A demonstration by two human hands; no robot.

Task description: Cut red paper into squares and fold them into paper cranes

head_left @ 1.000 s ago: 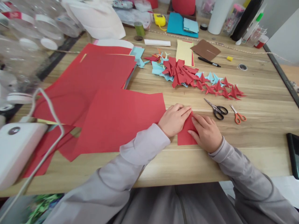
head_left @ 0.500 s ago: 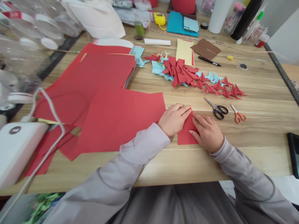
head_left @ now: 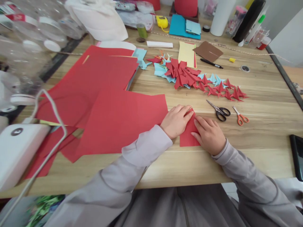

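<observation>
A small piece of red paper [head_left: 189,136] lies flat on the wooden table between my two hands. My left hand [head_left: 176,121] rests on its upper left part, fingers together and pressed down near the top corner. On the right edge, my right hand [head_left: 210,134] holds the paper, its fingertips near the top and the thumb lower down on the surface. Large red sheets [head_left: 125,123] spread out to the left of my left hand. Black-handled scissors [head_left: 220,111] and orange-handled scissors [head_left: 240,116] lie beyond my right hand.
Folded red paper pieces [head_left: 182,74] and small red and blue folded shapes [head_left: 220,86] lie farther back. A white device [head_left: 23,151] with a cable is at the left, near plastic bottles [head_left: 28,60]. A black phone [head_left: 297,156] sits at the right edge.
My left fingertips have shifted slightly left off the paper's top corner, showing more of it. The camera view has moved a little.
</observation>
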